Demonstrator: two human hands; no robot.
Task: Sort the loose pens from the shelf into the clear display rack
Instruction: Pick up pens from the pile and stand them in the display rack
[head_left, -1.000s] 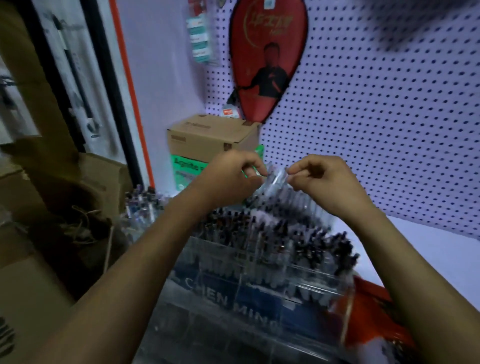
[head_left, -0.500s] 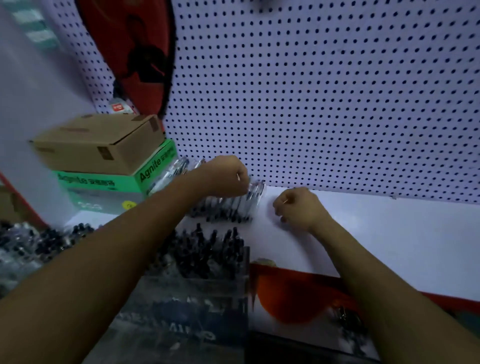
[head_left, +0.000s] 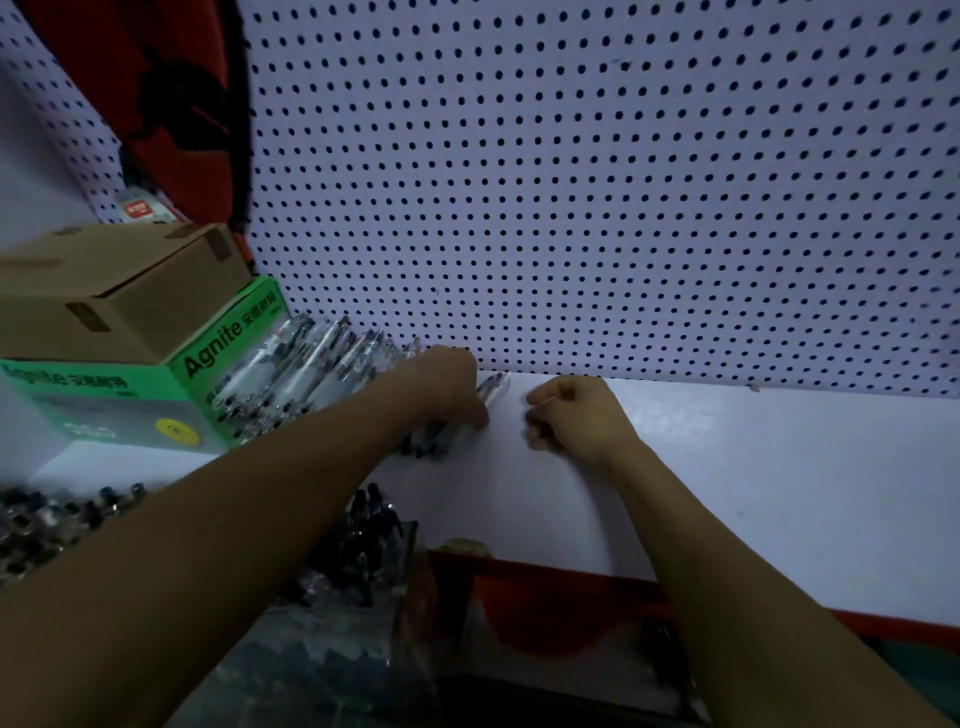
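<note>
Loose pens (head_left: 311, 374) heaped on the white shelf (head_left: 753, 467), tight against the pegboard (head_left: 571, 182) at the back, spilling from the side of the green box (head_left: 156, 395) toward the middle. Clear barrels, dark tips, lying mostly parallel and slanted. Left hand (head_left: 447, 387) down on the right end of the heap, knuckles up, fingers curled over several pens; a few barrels poking out past the fingertips toward the pegboard, dark tips showing below the palm. Grip of the left: closed round a small bunch, though too blurred to count. Right hand (head_left: 576, 415) just beside it on the bare shelf, apart from the pens, knuckles up, fingers curled in; a thin pale sliver at the thumb, too small to identify. Grip of the right: curled tight, whether pinching anything cannot tell.

Clear display rack (head_left: 363, 597) lower down, nearer the camera, partly behind the left forearm, dark pen caps standing up in its compartments. More dark-capped pens (head_left: 57, 514) clustered at the far left edge. Brown cardboard box (head_left: 114, 291) stacked on top of the green one. Red hanging item (head_left: 171, 104) with a dark figure on the pegboard, upper left. Red packaging (head_left: 545, 613) lying below the shelf edge, right of the rack.
</note>
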